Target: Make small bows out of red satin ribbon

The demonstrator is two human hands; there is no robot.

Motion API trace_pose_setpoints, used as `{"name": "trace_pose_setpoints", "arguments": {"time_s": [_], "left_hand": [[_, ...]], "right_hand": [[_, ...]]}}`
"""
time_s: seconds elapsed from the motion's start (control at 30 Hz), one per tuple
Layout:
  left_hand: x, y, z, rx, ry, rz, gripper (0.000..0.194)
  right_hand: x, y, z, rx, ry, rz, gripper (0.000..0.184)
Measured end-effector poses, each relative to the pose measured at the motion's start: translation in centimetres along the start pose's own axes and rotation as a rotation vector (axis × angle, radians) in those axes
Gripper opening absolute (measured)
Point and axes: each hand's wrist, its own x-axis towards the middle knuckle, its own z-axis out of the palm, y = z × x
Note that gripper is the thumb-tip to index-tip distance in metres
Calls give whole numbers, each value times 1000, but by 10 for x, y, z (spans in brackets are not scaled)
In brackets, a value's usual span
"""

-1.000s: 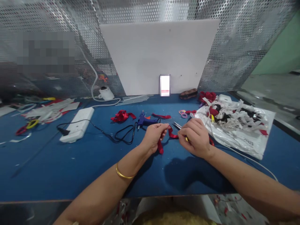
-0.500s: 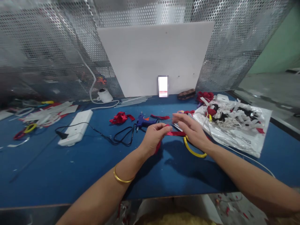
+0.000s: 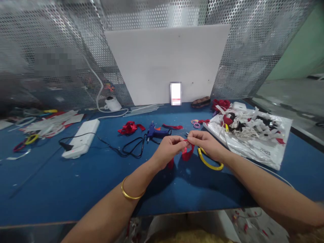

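A red ribbon point(image 3: 187, 154) hangs in a loop between my two hands, above the blue table. My left hand point(image 3: 170, 148) pinches it between thumb and fingers, and another red length drops below that palm. On the other side my right hand point(image 3: 206, 143) is closed on the same ribbon, fingertips touching those of the left. Under the right hand lies a pair of scissors with a yellow handle point(image 3: 209, 161); most of its blades are hidden. Just beyond the left hand rests a blue glue gun point(image 3: 157, 132), beside a red ribbon bundle point(image 3: 129, 128).
A white power strip point(image 3: 83, 139) with a black cord lies to the left, near paper scraps and red-yellow scissors point(image 3: 31, 139). At the right, ribbon scraps cover a white plastic bag point(image 3: 268, 158). Hair ties point(image 3: 196, 125) lie behind my right hand; a phone point(image 3: 176, 93) leans on the white board.
My right hand has come left and closed on the ribbon next to the left fingertips. The ribbon, stretched out flat before, now bends into a hanging loop. The hair ties are uncovered.
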Motion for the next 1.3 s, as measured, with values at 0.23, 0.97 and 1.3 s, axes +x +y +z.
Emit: {"name": "trace_pose_setpoints", "arguments": {"time_s": [0.23, 0.97, 1.3], "left_hand": [[-1, -1, 1, 22, -32, 69, 26], [6, -7, -11, -22, 10, -86, 23], [4, -4, -10, -19, -38, -47, 20]], "right_hand": [[-2, 4, 4, 137, -115, 159, 38], [13, 1, -28, 414, 611, -73, 40], [24, 22, -53, 383, 805, -100, 41]]}}
